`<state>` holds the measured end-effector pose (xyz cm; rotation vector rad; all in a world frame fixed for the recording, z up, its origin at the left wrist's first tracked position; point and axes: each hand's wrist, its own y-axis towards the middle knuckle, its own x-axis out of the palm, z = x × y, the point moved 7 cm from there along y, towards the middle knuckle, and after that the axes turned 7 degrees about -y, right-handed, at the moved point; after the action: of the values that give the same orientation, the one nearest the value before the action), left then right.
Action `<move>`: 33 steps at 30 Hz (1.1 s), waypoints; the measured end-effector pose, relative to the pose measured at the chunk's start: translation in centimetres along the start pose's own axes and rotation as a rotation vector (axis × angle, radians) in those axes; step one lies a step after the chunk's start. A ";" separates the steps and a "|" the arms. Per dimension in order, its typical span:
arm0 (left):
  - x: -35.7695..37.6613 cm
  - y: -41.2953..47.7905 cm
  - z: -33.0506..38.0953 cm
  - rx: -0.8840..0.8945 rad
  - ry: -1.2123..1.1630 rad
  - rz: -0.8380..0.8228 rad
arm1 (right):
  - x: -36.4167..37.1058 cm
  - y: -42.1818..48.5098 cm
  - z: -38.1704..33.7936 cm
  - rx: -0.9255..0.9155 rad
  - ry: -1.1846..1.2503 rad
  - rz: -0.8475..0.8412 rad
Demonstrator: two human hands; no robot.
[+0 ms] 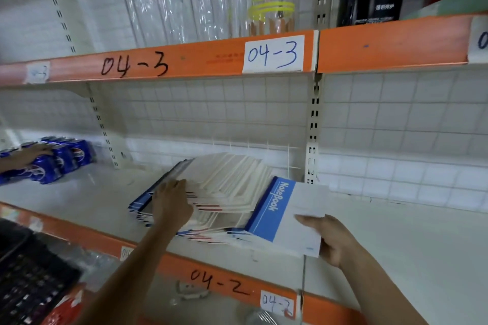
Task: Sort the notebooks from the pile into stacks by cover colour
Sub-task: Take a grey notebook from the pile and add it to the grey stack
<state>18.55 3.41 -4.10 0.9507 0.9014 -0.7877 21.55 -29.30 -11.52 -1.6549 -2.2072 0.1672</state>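
On the white tile-backed shelf [401,235], left hand [171,203] rests flat on the pile [232,182], right hand [331,239] grips a blue notebook [274,211].

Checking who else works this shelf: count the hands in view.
3: the left hand rests on the notebook pile, the right hand grips a blue notebook, and another person's hand rests on the blue cans at far left.

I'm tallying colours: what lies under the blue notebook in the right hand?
Under the blue notebook, the fanned pile shows blue and red cover edges. Covers directly beneath it are hidden.
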 end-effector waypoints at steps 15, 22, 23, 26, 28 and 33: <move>0.0 -1.9 7.1 0.266 -0.296 0.107 | -6.1 1.1 0.2 -0.048 -0.597 0.496; 0.7 -2.1 7.7 0.370 -0.328 0.171 | -4.7 0.3 -1.2 -0.092 -1.198 0.587; 0.6 -2.4 7.8 0.395 -0.340 0.190 | -4.2 0.3 -1.4 -0.150 -1.151 0.581; 0.1 -3.7 9.0 0.453 -0.383 0.208 | -1.9 -0.6 -3.0 -0.361 -0.866 0.562; -0.6 -5.0 10.6 0.534 -0.424 0.218 | 0.4 -0.8 -3.5 -0.343 -0.438 0.390; -0.5 -8.0 14.0 0.767 -0.532 -0.111 | 5.0 -0.1 -3.0 -0.063 0.154 -0.031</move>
<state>15.38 -12.27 -2.12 1.2612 0.1646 -1.4503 21.34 -25.01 -7.58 -1.6074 -2.1409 -0.0371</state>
